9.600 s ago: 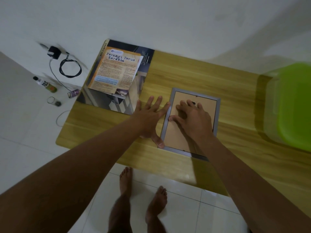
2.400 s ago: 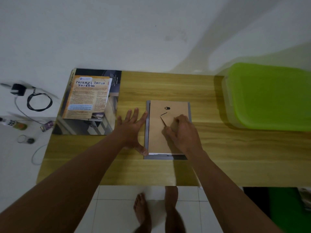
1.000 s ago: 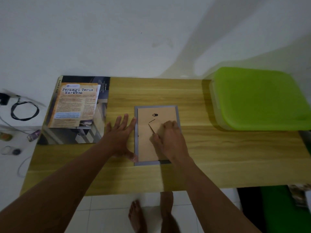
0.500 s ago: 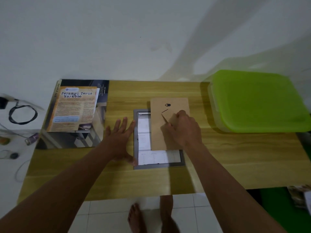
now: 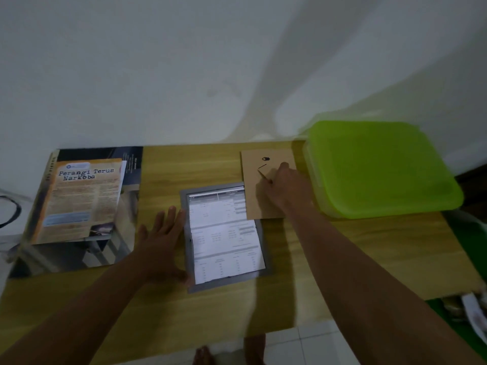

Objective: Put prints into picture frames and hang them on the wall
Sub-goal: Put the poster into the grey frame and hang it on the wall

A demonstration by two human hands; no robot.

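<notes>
Standing by the wooden table (image 5: 184, 164), I saw a big green box (image 5: 379, 167) at its right end and a big magazine (image 5: 84, 201) at its left, with open room between them. The grey frame (image 5: 226, 284) lay flat there, back open, a white printed paper (image 5: 226, 241) inside. The brown back board (image 5: 250, 180) lay off it, beside the box, one corner over the rim. The right hand (image 5: 287, 191) pinched the board's little flap, probably to carry it. The left hand (image 5: 160, 243), fingers flat, pressed the frame's left edge, likely so it would not slide.
</notes>
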